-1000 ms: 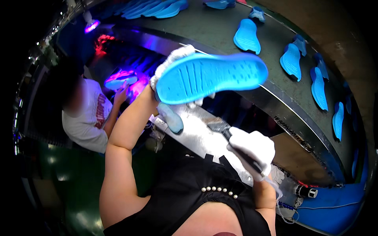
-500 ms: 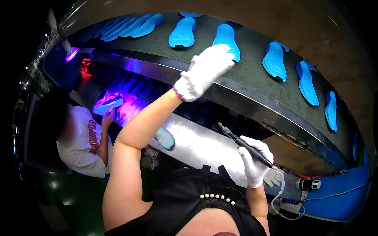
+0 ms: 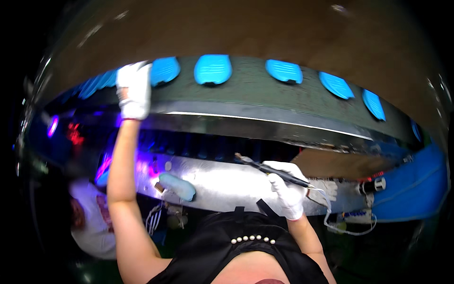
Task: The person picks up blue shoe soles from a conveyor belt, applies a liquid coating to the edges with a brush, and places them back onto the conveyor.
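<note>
In the head view, blue soles [image 3: 213,70] are spread along the far, dark belt [image 3: 250,97], spaced out at centre and right and bunched at far left. The gloved left hand [image 3: 134,90] is stretched over the bunched end; its fingers are blurred, so whether a sole is gripped cannot be told. In the gloved right hand [image 3: 288,189] a dark tool [image 3: 274,172] with a pale cord [image 3: 328,208] is held, its tip clear of every sole. The work is judged to be midway; which soles have been handled, and how many are left, cannot be read. A paler sole [image 3: 177,186] is laid at the left of the shiny metal bench [image 3: 222,177], with a loose glove [image 3: 327,189] at right. The room is dim, tinted purple at left, where a co-worker [image 3: 97,232] in a white shirt is partly seen
</note>
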A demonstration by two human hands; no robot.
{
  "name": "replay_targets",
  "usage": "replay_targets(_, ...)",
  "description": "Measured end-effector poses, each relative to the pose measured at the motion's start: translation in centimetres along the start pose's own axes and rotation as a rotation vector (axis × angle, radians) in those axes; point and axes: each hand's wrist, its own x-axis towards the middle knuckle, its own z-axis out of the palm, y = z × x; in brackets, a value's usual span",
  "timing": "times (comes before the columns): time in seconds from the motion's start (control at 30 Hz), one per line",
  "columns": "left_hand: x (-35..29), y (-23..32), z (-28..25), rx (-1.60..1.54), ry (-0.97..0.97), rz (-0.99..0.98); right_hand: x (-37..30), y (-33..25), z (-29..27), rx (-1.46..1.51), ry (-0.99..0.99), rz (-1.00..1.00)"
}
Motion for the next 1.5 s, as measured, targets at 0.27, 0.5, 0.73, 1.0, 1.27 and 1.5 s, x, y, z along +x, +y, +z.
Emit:
replay_targets(0.27,-6.1,-39.4,10.9,-0.5,-0.268,-0.833,-0.4,3.0,0.9,0.161,-0.023,0.254)
replay_targets(0.5,-3.5,-33.9,13.3,-0.298,-0.04,-0.356,-0.5,2.8,-0.4,0.087,0.12,0.162)
replay_targets(0.73,-6.4,-6.3,-0.3,-0.542,0.107,-0.515,0.8,3.5,-2.3,0.148,0.25,0.112)
replay_targets(1.0,-16.4,-2.1,-5.7,-1.473,0.227,-0.133,3.4,2.3,-3.2,0.237,0.302,0.118)
replay_targets(1.27,-14.6,-0.3,-4.3,-2.633,-0.411,-1.243,2.4,2.3,-3.4,0.378,0.258,0.144)
replay_targets(1.5,-16.3,13.9,-5.6,-2.467,-0.014,-1.068,4.6,0.6,0.4,0.3,0.036,0.147)
